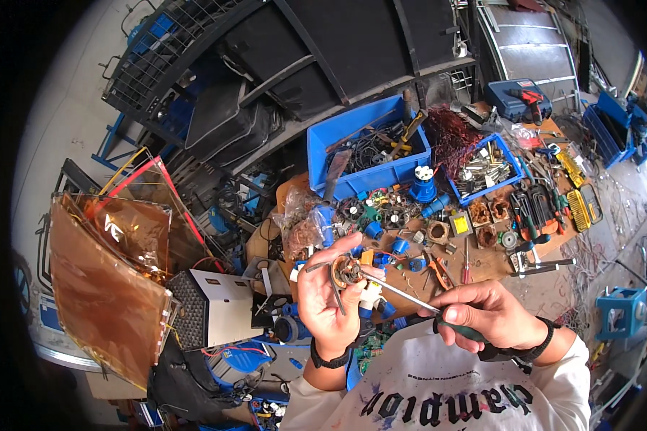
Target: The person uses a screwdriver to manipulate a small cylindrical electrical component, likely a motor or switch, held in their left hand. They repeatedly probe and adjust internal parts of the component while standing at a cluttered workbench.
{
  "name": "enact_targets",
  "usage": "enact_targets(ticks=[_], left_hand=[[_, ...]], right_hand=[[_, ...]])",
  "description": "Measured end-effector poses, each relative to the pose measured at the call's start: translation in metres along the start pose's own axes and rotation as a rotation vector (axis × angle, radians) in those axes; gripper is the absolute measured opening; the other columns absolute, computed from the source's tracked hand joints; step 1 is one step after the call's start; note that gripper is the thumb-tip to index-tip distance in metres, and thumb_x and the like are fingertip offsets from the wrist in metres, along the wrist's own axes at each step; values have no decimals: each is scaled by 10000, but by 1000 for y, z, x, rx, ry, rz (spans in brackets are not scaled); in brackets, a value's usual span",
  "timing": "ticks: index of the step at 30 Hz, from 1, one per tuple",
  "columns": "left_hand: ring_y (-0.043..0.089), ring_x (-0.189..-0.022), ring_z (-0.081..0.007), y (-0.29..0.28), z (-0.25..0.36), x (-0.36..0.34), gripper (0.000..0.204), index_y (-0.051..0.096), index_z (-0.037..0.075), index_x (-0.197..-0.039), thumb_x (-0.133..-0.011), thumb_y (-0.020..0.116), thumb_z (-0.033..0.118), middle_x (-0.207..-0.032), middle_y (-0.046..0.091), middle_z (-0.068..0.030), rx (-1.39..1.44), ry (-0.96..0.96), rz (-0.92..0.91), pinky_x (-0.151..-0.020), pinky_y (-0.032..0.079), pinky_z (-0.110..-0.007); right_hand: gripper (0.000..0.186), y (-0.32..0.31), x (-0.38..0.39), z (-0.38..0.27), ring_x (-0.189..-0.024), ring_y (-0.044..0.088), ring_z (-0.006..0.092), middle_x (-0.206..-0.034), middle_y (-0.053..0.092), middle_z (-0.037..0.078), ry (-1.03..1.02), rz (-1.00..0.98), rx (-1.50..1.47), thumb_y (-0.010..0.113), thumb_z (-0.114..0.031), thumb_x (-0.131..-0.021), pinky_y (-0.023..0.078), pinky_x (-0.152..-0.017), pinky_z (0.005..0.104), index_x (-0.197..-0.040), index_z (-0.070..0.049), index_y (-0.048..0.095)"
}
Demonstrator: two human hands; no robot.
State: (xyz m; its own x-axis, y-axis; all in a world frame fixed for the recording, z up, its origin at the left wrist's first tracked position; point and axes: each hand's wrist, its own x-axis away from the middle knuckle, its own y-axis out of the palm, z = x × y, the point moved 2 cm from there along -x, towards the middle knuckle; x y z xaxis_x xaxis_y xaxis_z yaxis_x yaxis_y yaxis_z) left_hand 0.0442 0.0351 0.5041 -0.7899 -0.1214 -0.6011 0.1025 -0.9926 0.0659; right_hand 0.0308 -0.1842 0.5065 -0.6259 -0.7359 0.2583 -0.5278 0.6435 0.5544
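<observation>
Two grips: left hand (327,302) pinches a likely light, rigid round part (347,270) by its rim, right hand (485,314) clasping a screwdriver (402,293).

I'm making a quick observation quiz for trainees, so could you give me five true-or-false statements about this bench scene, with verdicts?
1. The right hand holds a screwdriver. True.
2. Only one hand holds something. False: the left hand holds a round part.
3. The screwdriver's tip points away from the part. False: it points toward it.
4. The large blue bin stands left of the small blue tray. True.
5. Both wrists are bare. False: there is a black band on each.
</observation>
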Motion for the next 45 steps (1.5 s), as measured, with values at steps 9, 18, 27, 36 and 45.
enact_targets(ticks=[9, 18, 27, 36, 45], left_hand=[[672, -726, -294, 9, 2, 1, 497, 397, -22, -1218, -848, 674, 159, -1212, 513, -303, 150, -100, 66, -661, 576, -371], [645, -888, -285, 11, 0, 2, 467, 424, -16, -1223, -850, 661, 136, -1227, 504, -301, 202, -117, 94, -670, 592, -384], [671, -814, -259, 0, -2, 3, 461, 418, 15, -1255, -869, 641, 133, -1309, 463, -292, 377, -285, 65, -725, 578, -372], [598, -1069, -293, 19, -8, 15, 507, 422, -18, -1248, -846, 674, 160, -1310, 448, -312, 397, -384, -57, -808, 560, -368], [532, -1153, -245, 42, -2, 16, 491, 412, 0, -1240, -851, 676, 139, -1282, 489, -291, 364, -405, -137, -984, 418, -346]], right_hand=[[291, 1, -2, 15, -497, 495, 45, -735, 633, 36, -258, 148, 209, 576, -152, -934, 397, -446, 198, -1192, -19, 600], [251, 4, 2, 9, -736, 661, 222, -835, 690, 118, -423, 279, 580, 650, -146, -870, 504, -658, 314, -1074, 0, 656], [296, -5, 4, 5, -640, 623, 129, -758, 665, 73, -514, 278, 741, 765, -124, -769, 470, -573, 261, -1014, -6, 648], [220, 10, -17, -22, -652, 586, 149, -756, 620, 63, -810, 403, 816, 751, -72, -752, 450, -588, 277, -940, -22, 649], [187, 10, -29, -30, -763, 607, 222, -854, 611, 83, -892, 407, 894, 753, -61, -734, 484, -658, 314, -880, -22, 643]])
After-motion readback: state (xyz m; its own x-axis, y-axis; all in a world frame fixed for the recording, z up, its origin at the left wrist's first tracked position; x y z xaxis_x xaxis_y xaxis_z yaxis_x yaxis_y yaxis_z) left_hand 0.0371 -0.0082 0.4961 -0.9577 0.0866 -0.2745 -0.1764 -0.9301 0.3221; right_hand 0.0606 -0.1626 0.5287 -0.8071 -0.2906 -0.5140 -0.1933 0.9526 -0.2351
